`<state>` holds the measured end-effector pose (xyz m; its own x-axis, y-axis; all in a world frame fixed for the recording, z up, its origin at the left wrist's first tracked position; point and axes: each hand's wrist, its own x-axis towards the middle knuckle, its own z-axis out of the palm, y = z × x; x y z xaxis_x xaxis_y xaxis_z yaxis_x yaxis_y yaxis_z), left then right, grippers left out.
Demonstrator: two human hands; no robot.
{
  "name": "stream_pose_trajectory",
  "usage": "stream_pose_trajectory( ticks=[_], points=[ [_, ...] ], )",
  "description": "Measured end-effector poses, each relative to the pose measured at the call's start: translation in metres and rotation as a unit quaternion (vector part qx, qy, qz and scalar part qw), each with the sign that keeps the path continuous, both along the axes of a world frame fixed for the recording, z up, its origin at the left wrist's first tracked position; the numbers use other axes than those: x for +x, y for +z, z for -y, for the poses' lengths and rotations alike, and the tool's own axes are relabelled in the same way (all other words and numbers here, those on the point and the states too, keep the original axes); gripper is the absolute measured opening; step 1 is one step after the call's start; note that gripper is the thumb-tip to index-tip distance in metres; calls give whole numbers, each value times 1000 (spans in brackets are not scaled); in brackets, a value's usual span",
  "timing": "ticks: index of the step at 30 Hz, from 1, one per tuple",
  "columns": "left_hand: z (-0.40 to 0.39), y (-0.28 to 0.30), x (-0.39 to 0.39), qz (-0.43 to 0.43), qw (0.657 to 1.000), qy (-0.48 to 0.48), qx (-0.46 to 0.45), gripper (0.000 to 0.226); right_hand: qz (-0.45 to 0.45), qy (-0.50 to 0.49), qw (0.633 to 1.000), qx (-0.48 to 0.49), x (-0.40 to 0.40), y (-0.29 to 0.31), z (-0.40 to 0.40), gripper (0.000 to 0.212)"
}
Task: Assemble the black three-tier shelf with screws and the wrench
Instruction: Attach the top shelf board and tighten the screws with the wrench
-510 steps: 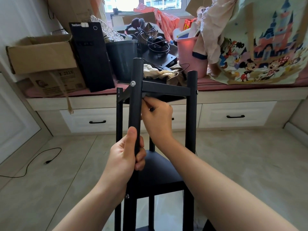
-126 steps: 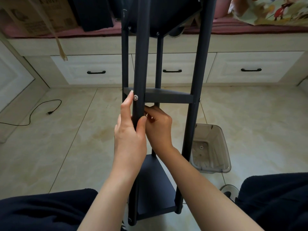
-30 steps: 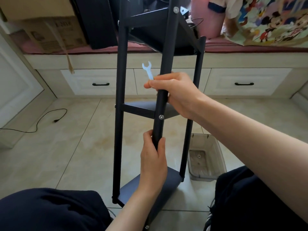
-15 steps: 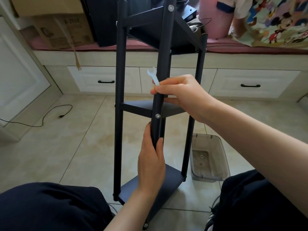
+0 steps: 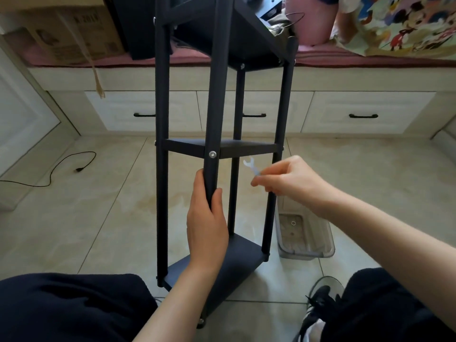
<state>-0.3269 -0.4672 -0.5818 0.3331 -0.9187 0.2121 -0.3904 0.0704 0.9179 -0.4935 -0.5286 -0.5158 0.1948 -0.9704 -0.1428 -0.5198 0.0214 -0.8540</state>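
1. Fingers first: the left hand (image 5: 206, 228) is wrapped around the near front post of the shelf (image 5: 223, 149), thumb on one side and fingers on the other, just below the middle tier.
2. Standing upright on the tiled floor (image 5: 98, 218), the shelf has all three black tiers sitting between its four posts — the bottom tier lies between the person's knees.
3. Just right of the shelf sits a clear plastic bin (image 5: 304, 239), with a small ring-shaped piece lying inside it.
4. Off to the right of the held post, the right hand (image 5: 292, 180) pinches a small pale wrench (image 5: 251, 166) by its handle — open end up, apart from the frame.
5. One silver screw (image 5: 212, 154) shows on the held post at the middle tier.
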Motion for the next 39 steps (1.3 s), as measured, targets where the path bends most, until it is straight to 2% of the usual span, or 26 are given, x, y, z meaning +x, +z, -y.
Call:
stream_pose_trajectory(
  ticks=[6,15,25,39],
  points=[
    [0,4,1,3,1000,-5,13,51,21,-12,1000,20,34,-35,-6,16],
    [1,7,3,-7,1000,-14,15,49,94,-27,995,24,58,-25,3,21],
    [3,4,14,-5,1000,-6,11,48,54,-10,998,-12,71,-20,15,25],
    [4,4,18,-10,1000,-17,12,48,45,14,994,-101,76,-21,16,22]
  ],
)
